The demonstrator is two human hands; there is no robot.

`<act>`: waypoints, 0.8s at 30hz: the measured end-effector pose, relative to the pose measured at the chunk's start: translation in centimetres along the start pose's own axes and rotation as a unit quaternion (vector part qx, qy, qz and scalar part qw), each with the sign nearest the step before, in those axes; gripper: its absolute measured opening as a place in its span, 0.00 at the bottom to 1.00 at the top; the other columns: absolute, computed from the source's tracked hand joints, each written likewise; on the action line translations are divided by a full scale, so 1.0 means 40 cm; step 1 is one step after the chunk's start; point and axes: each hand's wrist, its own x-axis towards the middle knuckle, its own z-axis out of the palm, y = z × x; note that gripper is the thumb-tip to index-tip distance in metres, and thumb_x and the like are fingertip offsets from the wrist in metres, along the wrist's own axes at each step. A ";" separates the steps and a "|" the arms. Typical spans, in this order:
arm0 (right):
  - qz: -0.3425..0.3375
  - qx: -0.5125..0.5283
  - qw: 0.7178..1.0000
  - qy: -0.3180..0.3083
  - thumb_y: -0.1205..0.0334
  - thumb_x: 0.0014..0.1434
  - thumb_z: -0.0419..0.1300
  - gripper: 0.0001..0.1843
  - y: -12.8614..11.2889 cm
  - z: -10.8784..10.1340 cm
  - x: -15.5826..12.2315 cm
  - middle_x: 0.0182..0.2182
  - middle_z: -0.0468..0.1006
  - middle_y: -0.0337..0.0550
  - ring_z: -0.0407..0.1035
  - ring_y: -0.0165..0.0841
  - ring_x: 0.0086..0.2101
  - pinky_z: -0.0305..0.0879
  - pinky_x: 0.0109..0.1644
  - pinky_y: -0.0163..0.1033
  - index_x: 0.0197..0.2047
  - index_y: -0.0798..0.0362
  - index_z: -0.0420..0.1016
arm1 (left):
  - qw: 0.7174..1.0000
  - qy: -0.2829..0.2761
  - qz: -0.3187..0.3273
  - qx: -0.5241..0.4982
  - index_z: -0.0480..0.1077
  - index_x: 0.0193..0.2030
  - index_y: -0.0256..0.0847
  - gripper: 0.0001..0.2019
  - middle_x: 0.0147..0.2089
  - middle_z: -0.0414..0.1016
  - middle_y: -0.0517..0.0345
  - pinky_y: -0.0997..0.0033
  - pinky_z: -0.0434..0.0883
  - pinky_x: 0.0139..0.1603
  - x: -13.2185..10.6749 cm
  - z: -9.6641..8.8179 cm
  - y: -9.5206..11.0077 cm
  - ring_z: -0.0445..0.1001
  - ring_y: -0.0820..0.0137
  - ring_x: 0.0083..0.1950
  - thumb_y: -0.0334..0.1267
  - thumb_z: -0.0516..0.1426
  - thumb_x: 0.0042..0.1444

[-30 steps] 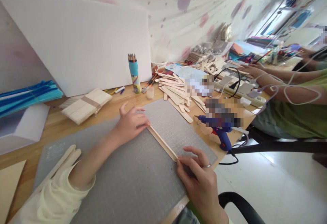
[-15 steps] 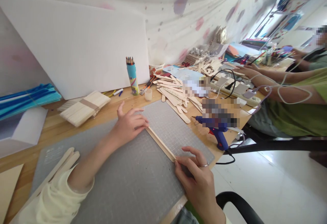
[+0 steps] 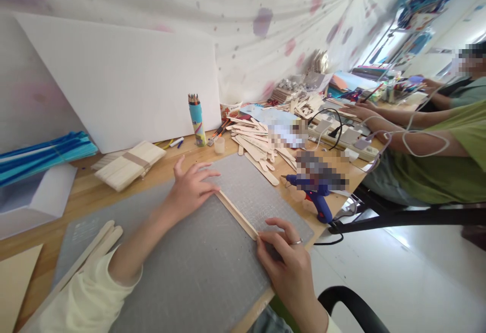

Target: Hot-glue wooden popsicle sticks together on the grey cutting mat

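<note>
A narrow wooden craft stick (image 3: 238, 215) lies slantwise over the grey cutting mat (image 3: 182, 267). A line runs along its length, as if two sticks were set edge to edge; I cannot tell for certain. My left hand (image 3: 193, 186) pinches its far end between thumb and fingertips, the other fingers spread. At the near end, my right hand (image 3: 286, 257), with a ring on one finger, grips it between thumb and index finger. Two or so loose craft sticks (image 3: 100, 242) rest on the mat beside my left sleeve.
A blue glue gun (image 3: 317, 196) stands at the table's right edge, its cable hanging. Behind the mat are a pile of craft sticks (image 3: 254, 140), a small cup (image 3: 219, 145), a pencil tube (image 3: 196, 123) and a banded stick bundle (image 3: 131, 165). Another person's arm (image 3: 402, 118) reaches in at right.
The whole view has shifted slightly. Both hands keep their pinch on the craft stick, which has stayed in place on the mat.
</note>
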 end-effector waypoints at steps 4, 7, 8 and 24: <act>0.000 0.006 1.000 0.005 0.73 0.60 0.57 0.08 -0.006 -0.003 0.004 0.41 0.75 0.51 0.77 0.31 0.29 0.72 0.29 0.35 0.34 0.53 0.75 | 1.000 -0.009 -0.003 0.010 0.80 0.41 0.57 0.18 0.54 0.80 0.58 0.27 0.39 0.65 0.000 -0.020 0.007 0.70 0.56 0.61 0.27 0.55 0.60; -0.006 0.002 1.000 0.008 0.72 0.60 0.57 0.08 -0.007 -0.008 0.004 0.40 0.76 0.50 0.77 0.32 0.30 0.72 0.30 0.35 0.34 0.52 0.75 | 0.999 -0.038 -0.013 0.014 0.80 0.42 0.56 0.23 0.56 0.79 0.56 0.24 0.41 0.63 -0.001 -0.034 0.019 0.69 0.55 0.62 0.21 0.53 0.56; -0.006 -0.001 1.000 0.009 0.71 0.60 0.57 0.07 -0.006 -0.008 0.004 0.39 0.76 0.50 0.77 0.32 0.31 0.72 0.30 0.35 0.34 0.52 0.74 | 0.999 -0.047 -0.016 0.014 0.80 0.42 0.56 0.23 0.56 0.79 0.56 0.24 0.42 0.63 -0.001 -0.036 0.023 0.69 0.55 0.62 0.21 0.53 0.55; 0.093 -0.070 0.909 0.400 0.60 0.66 0.52 0.10 0.149 -0.220 0.050 0.31 0.75 0.46 0.72 0.40 0.32 0.69 0.40 0.49 0.39 0.51 0.73 | 0.994 0.037 -0.014 0.103 0.78 0.42 0.50 0.16 0.48 0.82 0.56 0.32 0.48 0.63 -0.087 -0.187 0.077 0.74 0.54 0.55 0.28 0.51 0.62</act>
